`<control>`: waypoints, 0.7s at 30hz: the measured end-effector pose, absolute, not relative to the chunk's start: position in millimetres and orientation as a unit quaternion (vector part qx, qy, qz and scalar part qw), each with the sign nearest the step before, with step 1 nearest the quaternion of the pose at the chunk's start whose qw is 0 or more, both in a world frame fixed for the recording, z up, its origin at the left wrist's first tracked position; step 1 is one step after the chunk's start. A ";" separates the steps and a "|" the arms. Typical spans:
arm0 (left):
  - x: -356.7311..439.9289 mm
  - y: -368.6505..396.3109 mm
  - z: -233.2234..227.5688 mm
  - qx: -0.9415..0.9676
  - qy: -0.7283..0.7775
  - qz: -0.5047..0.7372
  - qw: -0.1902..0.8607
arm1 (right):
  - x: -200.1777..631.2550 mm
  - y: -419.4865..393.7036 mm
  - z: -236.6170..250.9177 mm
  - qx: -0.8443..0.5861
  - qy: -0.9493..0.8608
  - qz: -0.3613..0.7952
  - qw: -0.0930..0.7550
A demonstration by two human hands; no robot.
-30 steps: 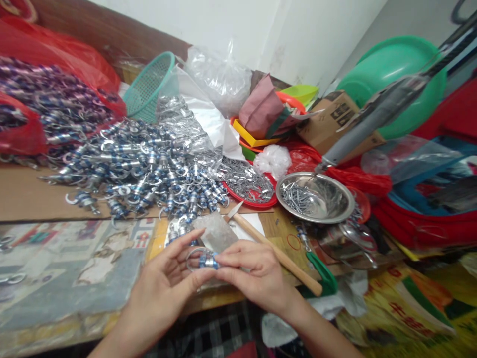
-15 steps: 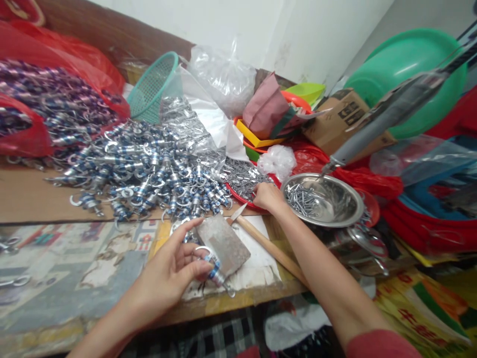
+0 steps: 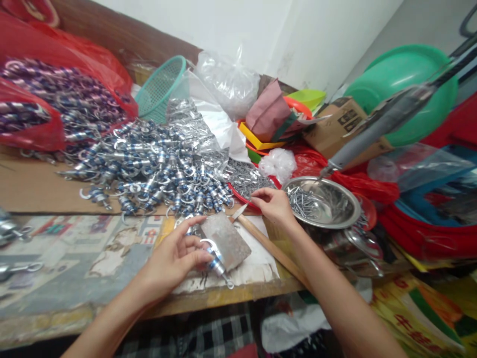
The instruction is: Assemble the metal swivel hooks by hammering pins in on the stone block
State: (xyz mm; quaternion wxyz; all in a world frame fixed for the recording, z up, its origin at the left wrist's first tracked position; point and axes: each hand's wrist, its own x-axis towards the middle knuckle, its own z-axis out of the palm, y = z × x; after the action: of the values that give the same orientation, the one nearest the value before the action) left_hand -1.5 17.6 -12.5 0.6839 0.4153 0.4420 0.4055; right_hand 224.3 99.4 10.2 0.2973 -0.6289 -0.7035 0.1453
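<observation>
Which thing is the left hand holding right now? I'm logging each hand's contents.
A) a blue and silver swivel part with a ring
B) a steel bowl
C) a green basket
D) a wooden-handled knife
A: the left hand pinches the blue and silver swivel part over the table edge.

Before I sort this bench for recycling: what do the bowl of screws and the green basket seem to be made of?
The bowl looks like polished steel: bright, mirror-like glare on its rim. The green basket looks like moulded plastic: matte, even colour, regular mesh holes. Neither is certain from sight alone.
</observation>
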 end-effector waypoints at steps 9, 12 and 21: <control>-1.0 16.8 -13.4 0.415 0.432 0.413 0.686 | 176.0 21.1 27.3 -0.415 -0.841 0.202 0.283; -1.6 16.5 -16.2 0.419 0.423 0.418 0.686 | 172.4 10.2 14.9 -0.375 -0.876 0.093 0.289; -3.2 17.2 -17.2 0.461 0.423 0.415 0.660 | 167.9 -0.1 2.3 -0.332 -0.885 -0.033 0.325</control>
State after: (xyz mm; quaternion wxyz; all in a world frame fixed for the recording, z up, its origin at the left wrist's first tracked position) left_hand -3.2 17.2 -17.2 0.6601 0.4609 0.4233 0.4155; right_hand 167.9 -0.1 2.3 0.3254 -0.3324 -0.8846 -0.0330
